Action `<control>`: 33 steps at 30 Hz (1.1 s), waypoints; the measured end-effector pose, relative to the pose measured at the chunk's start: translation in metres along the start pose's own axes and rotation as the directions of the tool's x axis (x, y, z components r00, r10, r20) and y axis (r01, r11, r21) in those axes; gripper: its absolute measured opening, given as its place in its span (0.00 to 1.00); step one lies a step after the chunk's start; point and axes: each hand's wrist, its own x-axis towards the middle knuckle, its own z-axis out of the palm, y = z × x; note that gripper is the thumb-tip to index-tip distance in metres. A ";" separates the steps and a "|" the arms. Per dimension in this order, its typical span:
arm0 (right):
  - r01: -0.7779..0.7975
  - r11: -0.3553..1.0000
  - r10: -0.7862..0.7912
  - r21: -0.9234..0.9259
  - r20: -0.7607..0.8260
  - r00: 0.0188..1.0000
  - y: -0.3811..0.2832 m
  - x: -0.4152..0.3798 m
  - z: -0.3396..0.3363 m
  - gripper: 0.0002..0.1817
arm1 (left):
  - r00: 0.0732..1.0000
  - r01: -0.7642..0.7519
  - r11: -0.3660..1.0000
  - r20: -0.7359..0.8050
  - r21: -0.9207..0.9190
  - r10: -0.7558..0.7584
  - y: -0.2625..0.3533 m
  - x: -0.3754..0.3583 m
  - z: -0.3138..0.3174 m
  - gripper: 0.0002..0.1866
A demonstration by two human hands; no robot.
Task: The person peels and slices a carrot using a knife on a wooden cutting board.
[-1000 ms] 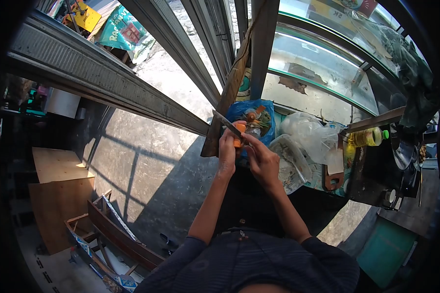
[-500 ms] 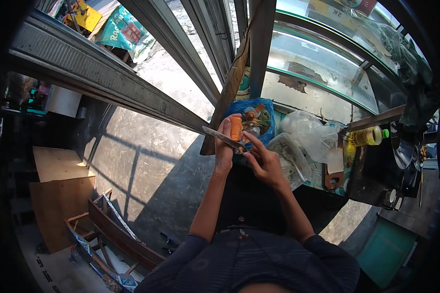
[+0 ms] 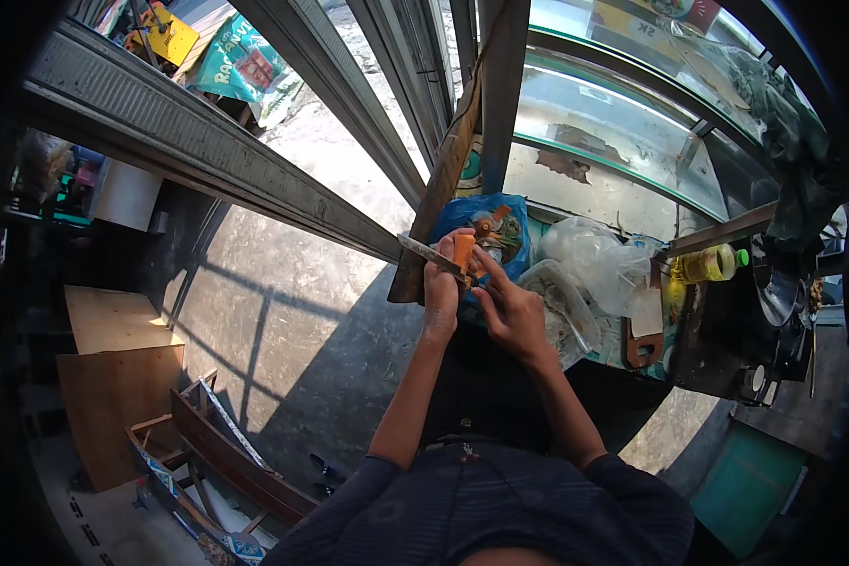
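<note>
My left hand (image 3: pixel 441 291) is closed around an orange carrot piece (image 3: pixel 463 249), whose surface looks peeled. A knife (image 3: pixel 428 253) crosses in front of the carrot, its blade pointing up and to the left over my left fingers. At the knife's lower right end, my right hand (image 3: pixel 511 313) grips the handle, which is mostly hidden by the fingers. The right index finger reaches up beside the carrot. Just beyond both hands lies a blue plastic bag (image 3: pixel 469 206), open, with peelings and green scraps (image 3: pixel 507 236) in it.
Right of the hands are a clear plastic container (image 3: pixel 566 307), a white plastic bag (image 3: pixel 599 264), a wooden board with a handle hole (image 3: pixel 643 352) and a yellow oil bottle (image 3: pixel 707 265). A glass case (image 3: pixel 623 141) stands behind. A wooden post (image 3: pixel 443 179) rises close on the left.
Both hands have shifted slightly right with the carrot and the knife. The carrot shows a little less of its length, and the blade slants more steeply across it.
</note>
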 end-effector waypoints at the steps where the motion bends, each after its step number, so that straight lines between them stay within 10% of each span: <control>1: 0.020 0.999 -0.021 -0.029 -0.024 0.999 -0.001 0.001 0.002 0.33 | 1.000 -0.002 1.000 0.003 0.007 0.002 -0.001 0.002 -0.002 0.22; 16: 0.068 0.987 -0.090 -0.148 -0.148 0.985 0.000 0.004 0.013 0.27 | 0.998 -0.025 0.997 -0.064 0.067 0.029 -0.013 -0.003 -0.004 0.21; 19: 0.021 0.997 -0.006 0.070 -0.199 0.980 0.013 0.021 0.007 0.26 | 0.995 0.032 0.998 -0.101 0.059 -0.026 -0.018 -0.006 -0.002 0.21; 23: 0.095 0.952 -0.053 0.291 -0.149 0.987 0.022 0.017 0.006 0.25 | 0.995 0.030 0.998 -0.101 0.046 -0.026 -0.008 -0.002 -0.003 0.22; 26: -0.158 0.978 0.140 0.136 0.130 0.982 0.002 0.009 -0.013 0.27 | 0.995 0.080 0.990 -0.070 0.116 -0.072 0.006 0.001 -0.008 0.23; 33: 0.033 0.998 -0.026 0.055 -0.117 0.993 0.006 0.010 0.007 0.28 | 0.998 -0.057 0.997 -0.027 0.044 0.058 -0.007 0.002 -0.003 0.22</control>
